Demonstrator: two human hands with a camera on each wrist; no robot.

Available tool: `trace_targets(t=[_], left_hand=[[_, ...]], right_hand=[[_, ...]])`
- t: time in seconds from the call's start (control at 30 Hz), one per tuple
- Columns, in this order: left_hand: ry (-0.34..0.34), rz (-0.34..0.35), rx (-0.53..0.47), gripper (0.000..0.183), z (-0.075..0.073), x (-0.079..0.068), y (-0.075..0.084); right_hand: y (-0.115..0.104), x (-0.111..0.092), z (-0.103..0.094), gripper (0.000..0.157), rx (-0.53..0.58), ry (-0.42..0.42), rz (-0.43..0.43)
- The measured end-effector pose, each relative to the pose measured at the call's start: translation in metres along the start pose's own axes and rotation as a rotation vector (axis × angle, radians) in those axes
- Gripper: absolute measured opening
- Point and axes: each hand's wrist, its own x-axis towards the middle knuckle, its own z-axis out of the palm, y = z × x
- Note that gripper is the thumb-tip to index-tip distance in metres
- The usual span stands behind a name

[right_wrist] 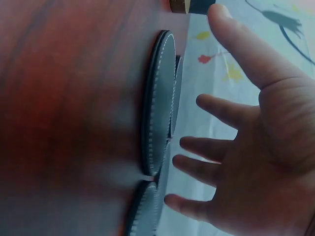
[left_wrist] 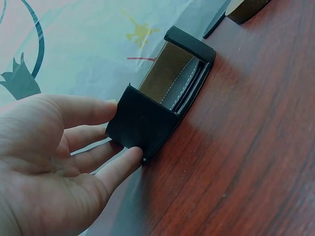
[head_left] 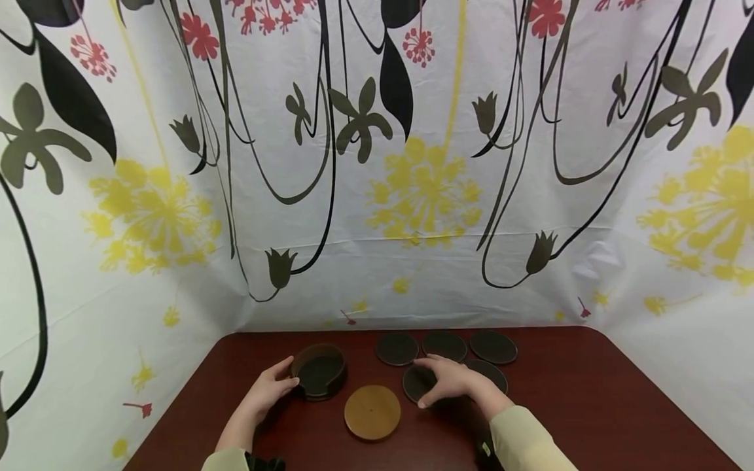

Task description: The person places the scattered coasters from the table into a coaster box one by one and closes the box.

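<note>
My left hand (head_left: 268, 392) holds the left side of a round, dark coaster holder (head_left: 319, 392), thumb and fingers against its outer wall. The left wrist view shows the fingers of my left hand (left_wrist: 64, 157) on the black wall of the holder (left_wrist: 142, 115), beside its front cutout, with brown lining inside. My right hand (head_left: 450, 379) hovers over a round black coaster (head_left: 414, 384). In the right wrist view, my right hand (right_wrist: 261, 132) has its fingers spread, apart from the stitched coaster (right_wrist: 160, 105). A thick, round wooden disc (head_left: 372, 412) lies between the hands.
Three more black coasters (head_left: 397, 348) form a row along the table's back edge. Another coaster (head_left: 489, 375) lies partly behind my right forearm. The dark red table (head_left: 589, 399) is enclosed by a white flowered cloth (head_left: 412, 275) at the back and sides.
</note>
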Motion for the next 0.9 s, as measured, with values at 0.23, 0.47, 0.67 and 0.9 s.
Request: trace_targets(t=[0.23, 0.47, 0.67, 0.9], left_hand=[[-0.013, -0.03, -0.009, 0.061, 0.0, 0.002, 0.001], [-0.007, -0.021, -0.012, 0.061, -0.001, 0.006, 0.001], [-0.012, -0.021, -0.011, 0.06, 0.0, 0.006, 0.0], [-0.006, -0.024, -0.014, 0.06, -0.001, 0.007, -0.001]], right_hand=[[0.012, -0.001, 0.008, 0.086, 0.016, 0.045, 0.091], [0.012, -0.002, 0.009, 0.083, 0.003, 0.066, 0.094], [0.01, -0.008, 0.01, 0.08, -0.016, 0.057, 0.087], [0.009, -0.008, 0.012, 0.079, -0.043, 0.049, 0.088]])
